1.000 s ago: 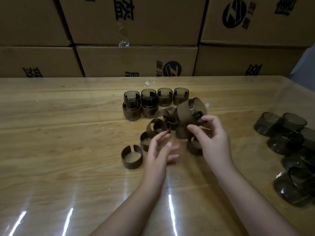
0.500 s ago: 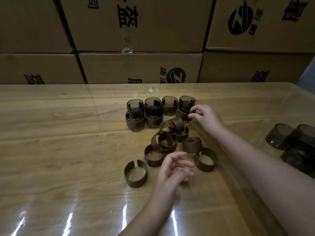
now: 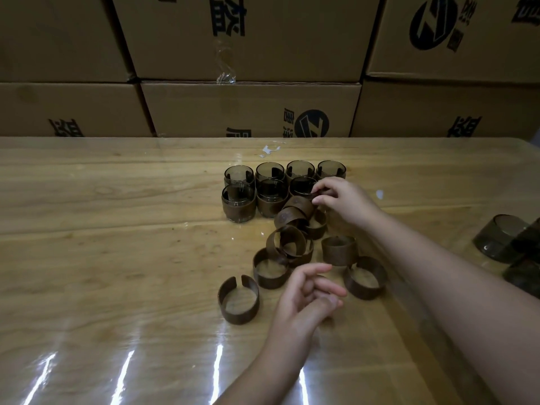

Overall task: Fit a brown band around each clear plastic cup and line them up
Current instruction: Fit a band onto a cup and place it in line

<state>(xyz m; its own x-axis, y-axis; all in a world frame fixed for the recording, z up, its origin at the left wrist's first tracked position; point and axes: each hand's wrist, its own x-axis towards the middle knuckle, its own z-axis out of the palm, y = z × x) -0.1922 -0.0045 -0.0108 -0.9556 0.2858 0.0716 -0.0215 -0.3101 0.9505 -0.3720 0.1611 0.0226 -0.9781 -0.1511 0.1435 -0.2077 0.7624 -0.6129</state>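
Observation:
Several banded cups (image 3: 239,204) stand in two rows at the table's middle. My right hand (image 3: 346,201) reaches over them and pinches the rim of the banded cup (image 3: 301,185) that stands third in the nearer row, beside the other two. Loose brown bands (image 3: 287,244) lie in a heap just in front of the rows. One split band (image 3: 238,299) lies apart at the near left. My left hand (image 3: 306,296) hovers near the heap with loosely curled fingers and holds nothing. Bare clear cups (image 3: 496,241) lie at the right edge.
Stacked cardboard boxes (image 3: 251,109) form a wall along the far edge of the glossy wooden table (image 3: 117,258). A small white scrap (image 3: 268,149) lies behind the cup rows.
My right hand carried the banded cup from above the heap to the nearer row and set it beside the other two. My left hand stayed low and empty.

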